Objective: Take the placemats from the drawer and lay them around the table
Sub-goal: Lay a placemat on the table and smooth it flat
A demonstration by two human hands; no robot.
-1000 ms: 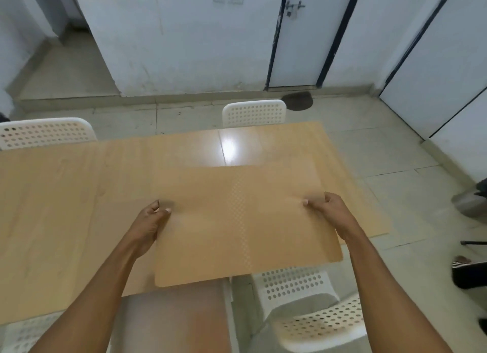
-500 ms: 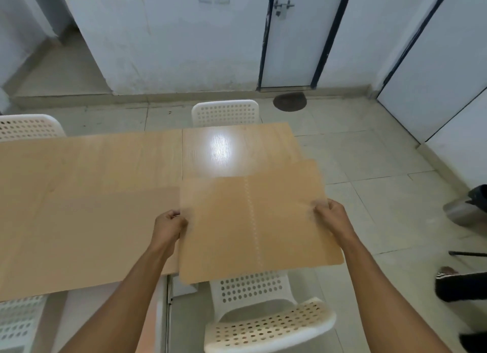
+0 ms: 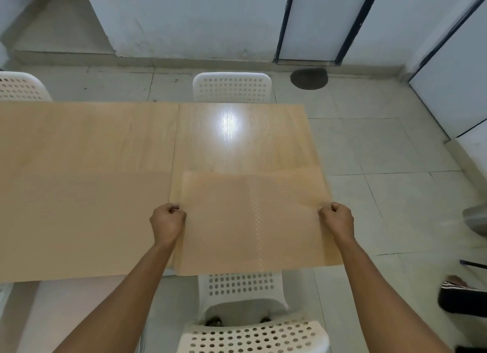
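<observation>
A: Placemat status? It's held flat over the near right corner of the desk, near edge overhanging toward the white chair below.

B: Grip: left hand clamped on the mat's left edge, right hand clamped on the right edge, both about mid-height. Mat spans between them.

A: Touching the desk?

B: Can't tell. Far edge looks low over the top, near edge hangs past the rim.

A: Progress?

B: This mat is out of the drawer; drawer not in view. A faint, duller rectangle to the left may be a mat already down, but it's the same colour as the wood, so not sure. No mat in front of the far chair.

A: Left to do?

B: Judging by that: set this one square in front of the near chair, release, then cover the remaining seats.
</observation>
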